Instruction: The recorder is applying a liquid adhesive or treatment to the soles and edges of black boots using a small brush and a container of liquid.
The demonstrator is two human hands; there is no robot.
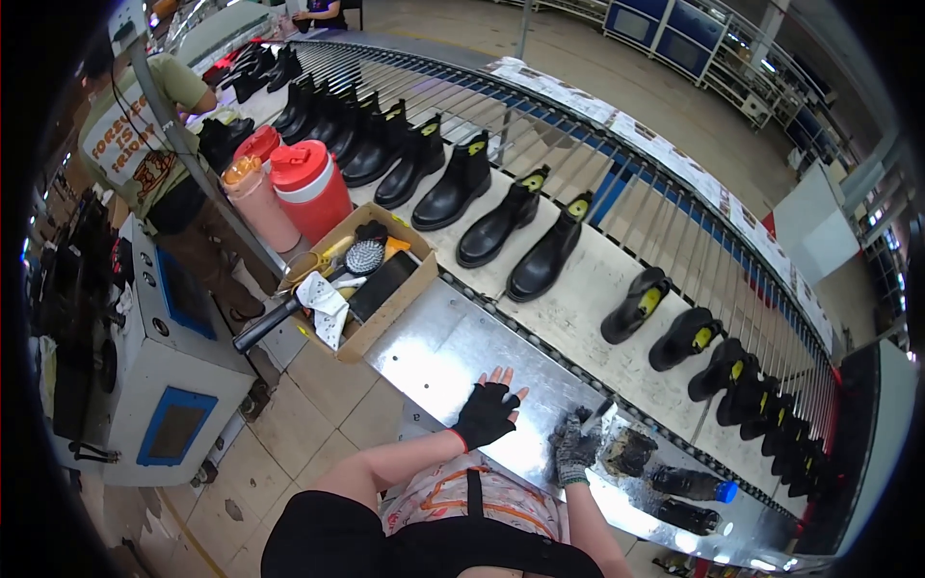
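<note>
Two gloved hands work at the metal ledge [434,337]: left hand [487,414] spread; right hand [572,448] curled, contents undeterminable. Stained pad [631,452] lies just right of it. Black boots [455,188] stand beyond both hands, ungripped; finished count unverifiable.

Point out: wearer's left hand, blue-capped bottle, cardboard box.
Left hand [488,415]: head view, back of the black glove.
Blue-capped bottle [687,482]: head view, middle of its body.
Cardboard box [395,311]: head view, lower-right wall.

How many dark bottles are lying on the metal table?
2. One bottle with a blue cap lies right of the right hand, nearer the belt; the other bottle lies beside it, nearer the person. I see no sign of hidden ones.
</note>
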